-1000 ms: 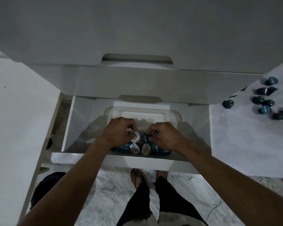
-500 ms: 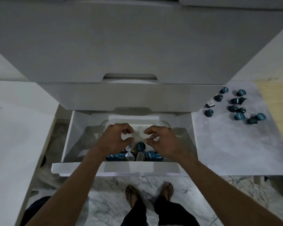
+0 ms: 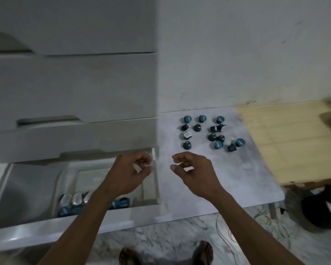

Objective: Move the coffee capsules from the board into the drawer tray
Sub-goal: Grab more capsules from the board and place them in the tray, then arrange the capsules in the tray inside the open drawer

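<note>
Left hand [image 3: 128, 176] at frame centre, above the drawer's [image 3: 84, 224] right end: fingers loosely curled, holding nothing. Right hand [image 3: 195, 173] just right of it, over the board [image 3: 237, 180]: fingers likewise curled and empty. About fourteen capsules [image 3: 210, 132] lie scattered on the board's upper part. More capsules [image 3: 69, 204] sit in the tray [image 3: 65, 175], lower left.

left forearm [image 3: 96, 211] covers part of capsules in tray [image 3: 69, 204], count unclear; drawer [image 3: 0, 192] cut by left edge; whole frame motion-blurred; print on board capsules [image 3: 187, 135] unreadable; dark object [image 3: 325, 207] cut at right edge
</note>
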A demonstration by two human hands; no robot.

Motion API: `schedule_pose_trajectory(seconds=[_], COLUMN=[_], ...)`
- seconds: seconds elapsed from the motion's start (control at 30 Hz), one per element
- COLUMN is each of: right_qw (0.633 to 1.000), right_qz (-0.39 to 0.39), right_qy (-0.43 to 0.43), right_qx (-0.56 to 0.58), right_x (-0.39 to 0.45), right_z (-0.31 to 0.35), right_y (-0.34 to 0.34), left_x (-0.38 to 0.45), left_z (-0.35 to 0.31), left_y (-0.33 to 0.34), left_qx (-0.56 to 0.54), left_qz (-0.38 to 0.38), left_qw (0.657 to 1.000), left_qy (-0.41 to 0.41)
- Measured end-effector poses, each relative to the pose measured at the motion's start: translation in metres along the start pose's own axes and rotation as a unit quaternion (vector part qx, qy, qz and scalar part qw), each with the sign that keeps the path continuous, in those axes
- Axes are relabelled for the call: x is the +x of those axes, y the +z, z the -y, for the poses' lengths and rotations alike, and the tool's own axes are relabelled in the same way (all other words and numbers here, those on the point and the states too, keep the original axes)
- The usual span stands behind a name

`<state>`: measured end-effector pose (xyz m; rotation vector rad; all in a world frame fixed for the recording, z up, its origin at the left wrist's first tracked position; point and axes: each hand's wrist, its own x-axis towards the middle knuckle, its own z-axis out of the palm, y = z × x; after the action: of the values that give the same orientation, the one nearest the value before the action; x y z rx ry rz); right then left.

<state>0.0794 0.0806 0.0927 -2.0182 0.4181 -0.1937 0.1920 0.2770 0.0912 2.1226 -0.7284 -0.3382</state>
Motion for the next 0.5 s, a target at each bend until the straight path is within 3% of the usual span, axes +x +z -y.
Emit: schedule_pose_trajectory(seconds=[0.27, 0.4, 0.5], right_qw=[0.996, 0.991, 0.983], right_qz=[-0.063, -0.082, -0.105], right_qy=[0.052, 0.093, 0.125], right_qx=[-0.034, -0.060, -0.079], right_x=[0.001, 0.013, 0.034], right_z=[-0.095, -0.134, -0.160], right_y=[-0.141, -0.182, -0.198], left_x=[0.040, 0.060, 0.091], left_z=[-0.070, -0.082, -0.081], left_y=[0.142, 0.191, 0.215], left_qx=[-0.014, 0.010, 0.025], left_qz=[0.015, 0.054, 0.037], left_qw=[1.000, 0.998, 0.998], left_qy=[-0.015, -0.042, -0.049])
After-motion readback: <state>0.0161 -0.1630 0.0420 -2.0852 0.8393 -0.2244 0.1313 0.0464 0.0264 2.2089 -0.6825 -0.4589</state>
